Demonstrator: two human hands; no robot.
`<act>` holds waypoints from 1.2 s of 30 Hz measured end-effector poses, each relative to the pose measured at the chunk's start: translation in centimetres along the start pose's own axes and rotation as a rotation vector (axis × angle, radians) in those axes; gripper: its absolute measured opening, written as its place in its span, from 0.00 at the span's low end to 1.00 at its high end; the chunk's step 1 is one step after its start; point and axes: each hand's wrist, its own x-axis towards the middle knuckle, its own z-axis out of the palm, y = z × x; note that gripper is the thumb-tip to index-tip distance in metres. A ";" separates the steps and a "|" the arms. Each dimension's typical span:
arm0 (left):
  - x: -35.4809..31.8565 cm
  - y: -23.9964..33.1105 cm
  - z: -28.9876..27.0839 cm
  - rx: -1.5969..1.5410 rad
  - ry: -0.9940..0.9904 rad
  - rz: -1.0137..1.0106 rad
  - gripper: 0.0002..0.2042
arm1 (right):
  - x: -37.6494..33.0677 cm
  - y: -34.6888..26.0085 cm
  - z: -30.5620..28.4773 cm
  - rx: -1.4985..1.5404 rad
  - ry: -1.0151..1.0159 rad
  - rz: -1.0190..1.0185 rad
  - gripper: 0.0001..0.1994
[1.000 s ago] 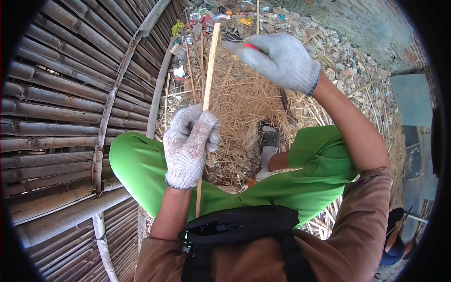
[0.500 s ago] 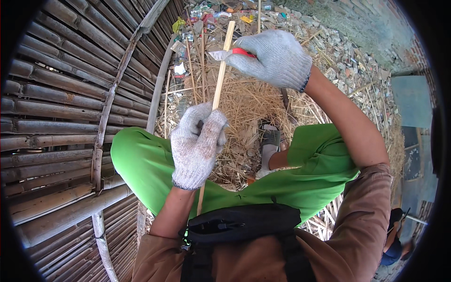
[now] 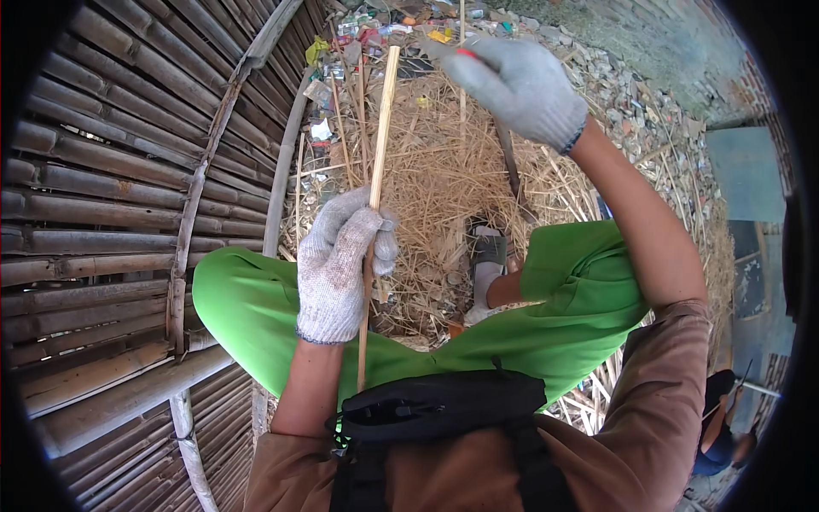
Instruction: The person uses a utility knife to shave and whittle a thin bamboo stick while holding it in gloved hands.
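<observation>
My left hand (image 3: 341, 260), in a grey knit glove, grips a long thin pale bamboo strip (image 3: 381, 128) near its middle. The strip runs from my lap up and away toward the ground litter. My right hand (image 3: 516, 81), also gloved, is raised to the right of the strip's far end and closed on a knife (image 3: 439, 49) with a red handle part, its blade pointing left toward the strip's tip. The blade stands just apart from the strip. I sit with green trousers (image 3: 256, 299) over both knees.
A wall of dark bamboo poles (image 3: 111, 171) curves along the left. A heap of straw-like shavings (image 3: 444, 179) lies between my legs, with a sandalled foot (image 3: 488, 256). Rubble and coloured litter (image 3: 375, 21) lie beyond. A black pouch (image 3: 435, 405) sits at my waist. Another person (image 3: 721, 422) crouches lower right.
My right hand with the knife has moved up and to the right, away from the strip. The strip's far end has swung slightly rightward while my left hand keeps hold.
</observation>
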 end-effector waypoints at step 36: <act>-0.8 0.3 0.0 0.057 0.020 0.000 0.13 | -0.6 -4.2 2.8 0.014 -0.174 -0.171 0.30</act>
